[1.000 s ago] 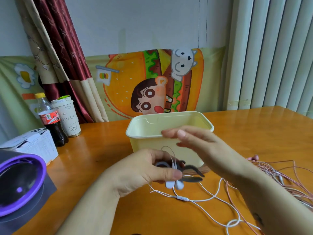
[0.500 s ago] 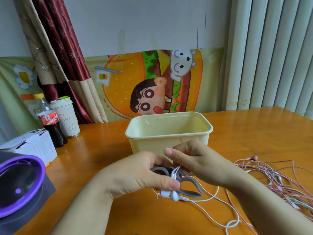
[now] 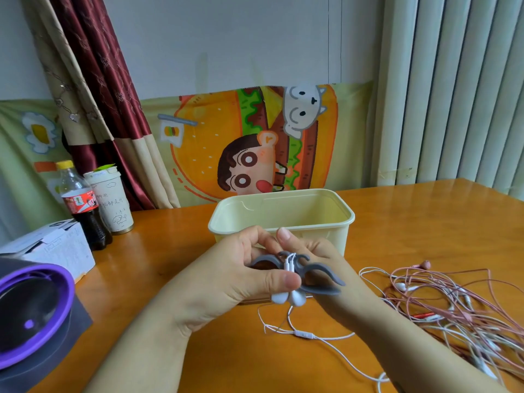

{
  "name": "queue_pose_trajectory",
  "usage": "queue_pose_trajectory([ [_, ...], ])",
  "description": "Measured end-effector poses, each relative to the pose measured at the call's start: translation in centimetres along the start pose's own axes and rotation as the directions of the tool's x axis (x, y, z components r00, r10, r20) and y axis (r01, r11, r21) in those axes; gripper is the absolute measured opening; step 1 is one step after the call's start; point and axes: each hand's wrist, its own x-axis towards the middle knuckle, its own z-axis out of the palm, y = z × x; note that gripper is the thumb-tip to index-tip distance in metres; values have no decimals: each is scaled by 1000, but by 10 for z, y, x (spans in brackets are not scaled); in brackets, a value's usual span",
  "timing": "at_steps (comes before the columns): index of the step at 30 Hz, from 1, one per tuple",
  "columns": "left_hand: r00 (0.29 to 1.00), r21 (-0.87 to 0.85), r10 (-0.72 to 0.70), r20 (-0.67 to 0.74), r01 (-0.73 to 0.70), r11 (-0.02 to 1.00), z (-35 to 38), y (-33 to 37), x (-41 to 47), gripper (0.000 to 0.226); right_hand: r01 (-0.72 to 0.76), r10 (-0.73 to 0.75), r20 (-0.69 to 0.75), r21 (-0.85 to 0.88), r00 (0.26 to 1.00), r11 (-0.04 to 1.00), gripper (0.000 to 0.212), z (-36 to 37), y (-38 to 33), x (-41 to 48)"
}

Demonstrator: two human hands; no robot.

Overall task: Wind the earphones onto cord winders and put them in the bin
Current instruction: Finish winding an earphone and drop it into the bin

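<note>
The left hand (image 3: 226, 282) pinches the gray winder (image 3: 297, 272) and white buds (image 3: 289, 297) at six o'clock of the bin (image 3: 283, 222). The right hand (image 3: 317, 259) has swung back behind the winder; its grip is hidden. A turn looks complete; most cord (image 3: 326, 338) remains loose.

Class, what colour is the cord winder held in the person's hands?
Grey, seen in the head view: the cord winder, with white earphones on it.
</note>
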Motion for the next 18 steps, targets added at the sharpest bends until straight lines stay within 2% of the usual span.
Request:
queue_pose_trajectory([
  [3, 1000, 3, -11, -6, 11, 1000, 6, 3, 0, 59, 61, -66, 63, 78, 996, 995, 53, -8, 16, -4],
  [6, 999, 23, -12, -48, 13, 1000, 6, 2, 1, 55, 141, -148, 43, 125, 988, 982, 39, -10, 29, 0],
  [8, 998, 25, 33, -46, -32, 999, 4, 0, 3, 54, 167, -206, 184, 205, 961, 964, 40, -9, 42, -2],
  [9, 996, -4, 64, -54, -64, 998, 3, -1, 3, 50, 106, -125, 113, 158, 986, 982, 33, -13, 36, -9],
  [10, 994, -43, 87, -70, -90, 995, 2, -2, 4, 44, 139, -132, 80, -85, 988, 987, 28, -11, 31, -9],
  [11, 990, -70, 97, -99, -105, 992, 1, -3, 5, 42, 135, -133, 28, -287, 991, 948, 33, -13, 28, 2],
  [12, 987, -95, 92, -134, -105, 990, 1, -4, 5, 44, 115, -144, -49, -383, 988, 916, 37, -14, 25, 3],
  [14, 972, -164, 66, -224, -105, 981, 1, -7, 8, 48, 61, -91, -95, -282, 991, 957, 42, -12, 16, -5],
  [16, 950, -259, 26, -310, -111, 959, 0, -11, 12, 47, 27, -42, -177, -87, 983, 996, 28, -6, 10, -2],
  [18, 930, -339, -11, -368, -123, 933, 1, -14, 15, 40, -3, 4, -201, 4, 980, 1000, 19, -3, 9, -1],
])
